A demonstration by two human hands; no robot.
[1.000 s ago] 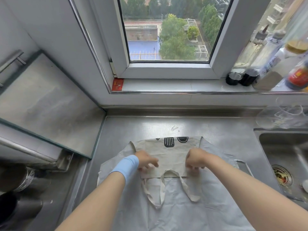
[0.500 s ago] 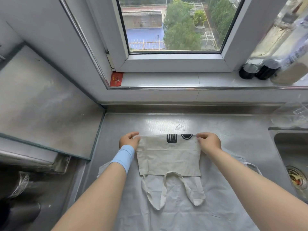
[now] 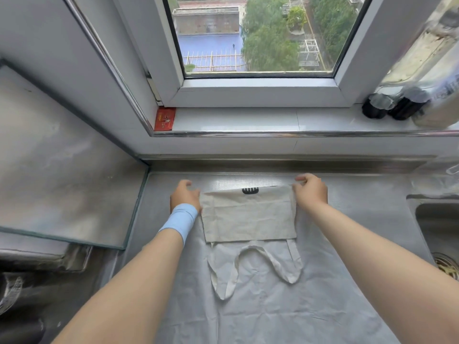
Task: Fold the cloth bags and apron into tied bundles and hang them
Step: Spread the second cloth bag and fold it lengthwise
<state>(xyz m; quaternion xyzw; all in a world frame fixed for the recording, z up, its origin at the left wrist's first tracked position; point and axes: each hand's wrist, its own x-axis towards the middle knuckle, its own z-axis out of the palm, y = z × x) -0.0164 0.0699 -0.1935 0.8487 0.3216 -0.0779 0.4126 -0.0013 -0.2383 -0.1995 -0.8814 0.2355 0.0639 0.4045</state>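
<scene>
Beige cloth bag flat on apron; left hand, right hand pinch corners.

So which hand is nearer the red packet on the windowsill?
Left. Both grip the cloth bag: left hand just below the red packet, right hand far to its right.

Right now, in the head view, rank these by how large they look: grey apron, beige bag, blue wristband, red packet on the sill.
1. grey apron
2. beige bag
3. blue wristband
4. red packet, which lies farther from the camera, so its real size is unsure.
</scene>
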